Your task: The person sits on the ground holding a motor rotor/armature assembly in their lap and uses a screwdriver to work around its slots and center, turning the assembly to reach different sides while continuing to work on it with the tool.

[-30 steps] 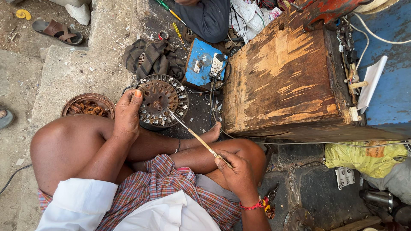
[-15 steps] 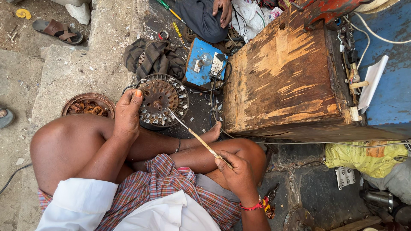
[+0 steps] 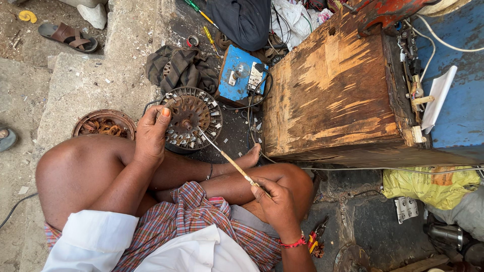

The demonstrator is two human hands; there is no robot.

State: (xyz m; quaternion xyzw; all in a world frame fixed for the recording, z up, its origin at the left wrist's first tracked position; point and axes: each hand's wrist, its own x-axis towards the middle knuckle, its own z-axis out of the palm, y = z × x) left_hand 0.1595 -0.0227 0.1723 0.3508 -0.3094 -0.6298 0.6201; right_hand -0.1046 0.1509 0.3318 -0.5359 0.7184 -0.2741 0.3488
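I sit cross-legged on the ground. My left hand [image 3: 152,133] grips the left rim of a round, slotted metal motor core [image 3: 194,121] that stands on the floor in front of my knees. My right hand [image 3: 275,201] is closed on the near end of a long thin stick [image 3: 227,157]. The stick slants up and left, and its far tip rests on the core near its centre.
A large worn wooden box [image 3: 333,90] stands to the right. A blue electrical box [image 3: 242,75] with wires, a dark cloth [image 3: 179,68] and screwdrivers [image 3: 201,15] lie behind the core. A round pan of copper wire [image 3: 103,123] sits left. Pliers [image 3: 316,242] lie by my right wrist.
Both of my hands, the stick and the core have stayed put. At the top, another person's hand showed briefly half a second ago and is gone now.
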